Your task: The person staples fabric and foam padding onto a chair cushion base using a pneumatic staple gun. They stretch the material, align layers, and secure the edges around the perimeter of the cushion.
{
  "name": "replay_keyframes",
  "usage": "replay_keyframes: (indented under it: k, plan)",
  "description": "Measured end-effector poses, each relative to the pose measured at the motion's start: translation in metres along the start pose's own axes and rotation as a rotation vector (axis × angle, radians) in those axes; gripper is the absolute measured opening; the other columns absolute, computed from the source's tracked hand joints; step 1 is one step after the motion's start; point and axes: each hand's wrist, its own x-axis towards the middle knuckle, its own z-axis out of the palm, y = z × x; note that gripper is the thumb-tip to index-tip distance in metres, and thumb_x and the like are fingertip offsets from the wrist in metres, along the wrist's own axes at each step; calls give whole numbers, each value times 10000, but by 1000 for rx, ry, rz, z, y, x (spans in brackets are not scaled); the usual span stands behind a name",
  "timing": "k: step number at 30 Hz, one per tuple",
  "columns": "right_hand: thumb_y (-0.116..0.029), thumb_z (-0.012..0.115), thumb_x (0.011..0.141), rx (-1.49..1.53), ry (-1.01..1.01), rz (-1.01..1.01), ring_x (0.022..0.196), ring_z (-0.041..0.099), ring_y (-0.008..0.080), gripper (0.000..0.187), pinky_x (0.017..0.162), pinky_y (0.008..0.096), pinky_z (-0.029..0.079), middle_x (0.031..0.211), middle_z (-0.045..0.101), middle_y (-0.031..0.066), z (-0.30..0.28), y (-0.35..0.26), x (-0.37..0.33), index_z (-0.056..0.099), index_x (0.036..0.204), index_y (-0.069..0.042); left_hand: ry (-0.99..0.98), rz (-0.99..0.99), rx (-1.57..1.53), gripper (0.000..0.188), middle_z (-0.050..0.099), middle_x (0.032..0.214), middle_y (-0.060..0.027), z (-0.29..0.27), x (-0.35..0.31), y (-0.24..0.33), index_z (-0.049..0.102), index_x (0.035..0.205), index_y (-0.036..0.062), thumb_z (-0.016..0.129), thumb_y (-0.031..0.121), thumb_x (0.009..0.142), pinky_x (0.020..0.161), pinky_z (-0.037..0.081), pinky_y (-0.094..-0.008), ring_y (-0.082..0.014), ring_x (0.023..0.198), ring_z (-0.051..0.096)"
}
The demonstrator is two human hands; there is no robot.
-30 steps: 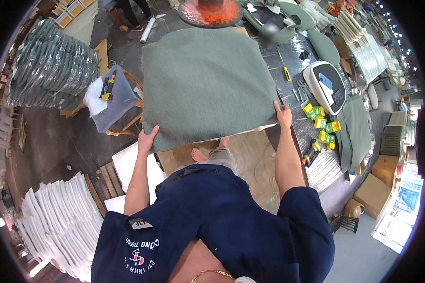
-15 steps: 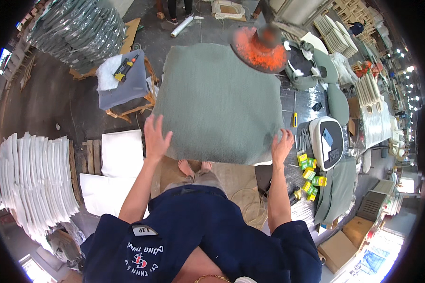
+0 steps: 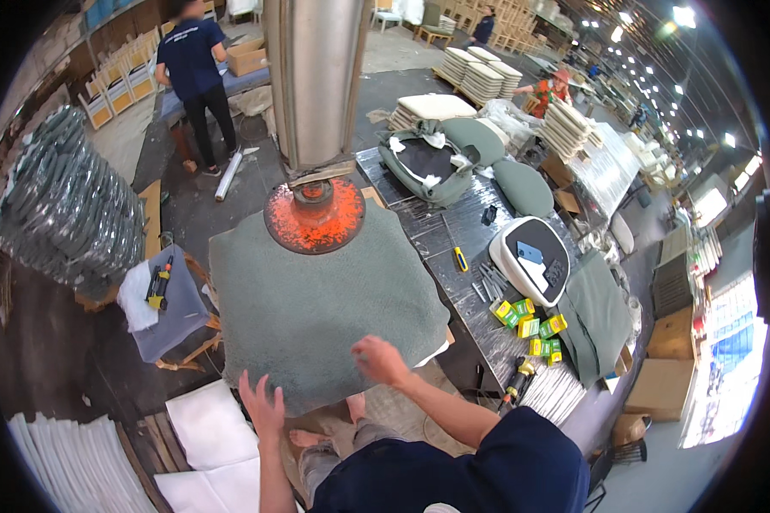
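Note:
A grey-green fabric-covered seat cushion (image 3: 316, 316) lies in front of me, broad and slightly domed. My left hand (image 3: 263, 409) is at its near left edge, fingers spread, holding nothing. My right hand (image 3: 381, 359) is over its near right part with fingers loosely bent and nothing in them; whether it touches the fabric I cannot tell. Above the far part of the cushion is a round orange disc (image 3: 315, 218) with worn paint, below a thick metal column (image 3: 316, 85). A bit of white shows under the right edge of the cushion.
Right, a film-covered table (image 3: 428, 235) carries a screwdriver (image 3: 460, 258), yellow-green boxes (image 3: 529, 327), a white-rimmed cushion part (image 3: 509, 256) and green fabric pieces (image 3: 595, 316). Left, a stool (image 3: 175, 321) holds a yellow-black tool (image 3: 158, 286). White padding (image 3: 212, 423) lies near left. Another person (image 3: 192, 68) stands far left.
My view has swung up and to the right, bringing the column and the person into sight. My right hand has moved inward from the right edge over the cushion; my left stays near its left edge.

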Motion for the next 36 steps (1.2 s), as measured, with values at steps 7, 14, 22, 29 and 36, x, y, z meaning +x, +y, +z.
replay_keyframes:
  k: [7,14,22,29,36]
  plan:
    - [-177,620,880,-217,-226,-21,962,679,368,139,775,511,549,964,685,130,57,-37,-14,664,992,-107,10,-471,-243,299,675,1172,-188,-17,-152,-154,683,1159,-3,685,197,937,1000,478,-415,-322,1117,627]
    - [-107,647,852,-423,-174,154,1092,643,416,234,886,512,557,1144,648,187,83,-70,-27,644,1085,-87,-581,-894,-195,290,692,832,-117,-54,-398,-308,729,1035,-8,658,253,934,714,530,-399,-254,733,654]
    - [-130,702,825,-542,92,331,1153,581,438,336,912,537,547,1168,599,232,116,-71,-40,592,1133,-51,-410,-663,-299,238,657,752,-64,-97,-498,-395,733,989,22,622,226,934,542,497,-400,-228,571,612]
    - [-159,708,768,-536,143,196,1073,598,418,334,878,534,512,1064,640,189,142,-68,-14,619,1076,-66,-223,-968,-283,459,727,863,-208,-84,-396,-448,751,1055,1,532,401,1003,825,535,-480,-361,853,700]
    - [-151,683,788,-428,200,21,993,582,399,350,884,505,454,1005,625,189,144,-56,-49,614,1091,9,-8,-904,-428,382,759,1112,-165,-147,-296,-351,695,1261,61,660,295,961,906,564,-380,-253,1042,724]
